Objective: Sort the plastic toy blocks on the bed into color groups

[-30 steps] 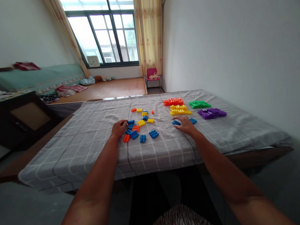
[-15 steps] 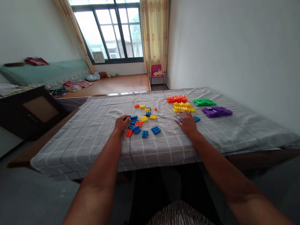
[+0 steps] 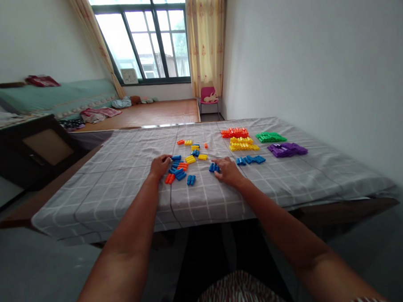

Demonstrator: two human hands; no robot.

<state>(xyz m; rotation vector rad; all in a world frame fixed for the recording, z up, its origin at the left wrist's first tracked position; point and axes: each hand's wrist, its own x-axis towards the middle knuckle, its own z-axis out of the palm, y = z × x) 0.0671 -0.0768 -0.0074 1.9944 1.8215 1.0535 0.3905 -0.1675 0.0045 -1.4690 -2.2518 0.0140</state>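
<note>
My right hand (image 3: 228,171) is closed round a small set of blue pieces (image 3: 214,167) on the checked cloth. Fingers together, my left hand (image 3: 161,165) touches the left end of a blue piece (image 3: 176,157) at the edge of a mixed cluster. That cluster has orange pieces (image 3: 182,166), yellow pieces (image 3: 190,159) and more blue ones. A separate blue pair (image 3: 191,180) lies nearer the front edge. Right of my right hand is a row of blue pieces (image 3: 250,160). Behind that row are a yellow pile (image 3: 243,145) and a red-orange pile (image 3: 235,133).
A green pile (image 3: 270,137) and a purple pile (image 3: 287,149) lie on the right of the cloth-covered table (image 3: 119,187). A dark cabinet (image 3: 37,150) stands at the left. A pink chair (image 3: 208,94) is by the far curtain.
My right hand has moved left from the blue row to the loose blue pieces, which now sit slightly farther right and back. My left hand stays by the cluster. The view has shifted slightly.
</note>
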